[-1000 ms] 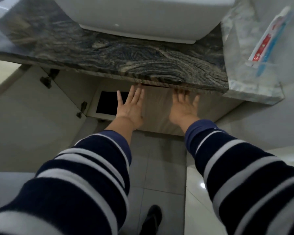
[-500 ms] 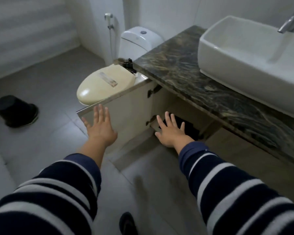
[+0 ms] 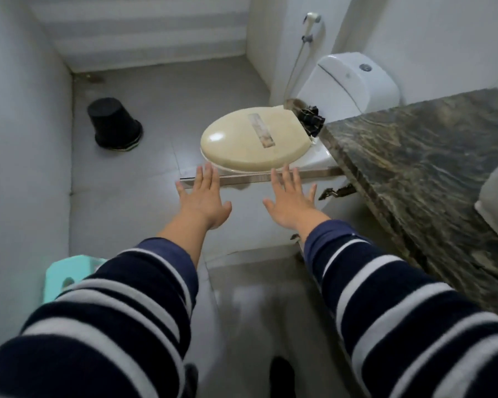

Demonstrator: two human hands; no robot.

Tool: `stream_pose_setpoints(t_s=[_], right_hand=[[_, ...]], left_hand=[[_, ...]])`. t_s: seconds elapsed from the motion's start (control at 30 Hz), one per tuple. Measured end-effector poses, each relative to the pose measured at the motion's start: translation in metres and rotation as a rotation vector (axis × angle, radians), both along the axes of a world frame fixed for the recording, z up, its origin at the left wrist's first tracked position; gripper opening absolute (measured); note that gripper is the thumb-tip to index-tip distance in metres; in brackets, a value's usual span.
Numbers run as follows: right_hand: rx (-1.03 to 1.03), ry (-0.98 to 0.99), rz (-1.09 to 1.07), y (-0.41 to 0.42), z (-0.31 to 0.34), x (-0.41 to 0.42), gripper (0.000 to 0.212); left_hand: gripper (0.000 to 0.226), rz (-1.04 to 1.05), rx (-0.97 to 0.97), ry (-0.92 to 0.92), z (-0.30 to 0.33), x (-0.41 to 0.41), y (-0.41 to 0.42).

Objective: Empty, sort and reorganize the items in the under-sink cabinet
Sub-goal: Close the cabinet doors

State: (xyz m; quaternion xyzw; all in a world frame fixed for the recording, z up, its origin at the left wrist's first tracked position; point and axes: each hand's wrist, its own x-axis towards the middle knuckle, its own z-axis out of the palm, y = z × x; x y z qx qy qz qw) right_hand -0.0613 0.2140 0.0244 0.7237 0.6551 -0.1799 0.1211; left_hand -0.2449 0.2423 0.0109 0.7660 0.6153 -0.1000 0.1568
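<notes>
Nearest, at 7 o'clock, a mint stool peeks out beside the striped sleeve. Ahead at 12 o'clock, the left hand and right hand are both spread flat, holding nothing, fingertips at the top edge of the swung-open cabinet door. Beyond it sits the toilet lid; an upturned black bucket lies at 10 o'clock.

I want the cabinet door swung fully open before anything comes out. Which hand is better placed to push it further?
Left, probably. The left hand lies open by the free outer end of the cabinet door, where a push turns it most easily; the right hand is nearer the hinge.
</notes>
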Motion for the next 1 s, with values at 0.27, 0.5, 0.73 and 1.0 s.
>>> stream_pose_setpoints(t_s=[0.27,0.5,0.73,1.0], right_hand=[[0.087,0.021,0.145,0.033,-0.035,0.02,0.079],[0.095,0.003,0.208,0.016,-0.034,0.026,0.075],[0.07,0.009,0.168,-0.027,-0.021,0.023,0.063],[0.003,-0.032,0.125,-0.091,-0.005,0.033,0.062]], left_hand=[[0.077,0.174,0.098,-0.018,-0.03,0.02,0.003],[0.077,0.206,0.082,0.023,-0.027,0.023,-0.03],[0.075,0.132,0.095,0.073,-0.021,0.024,-0.099],[0.071,0.006,0.122,0.101,-0.014,0.051,-0.196]])
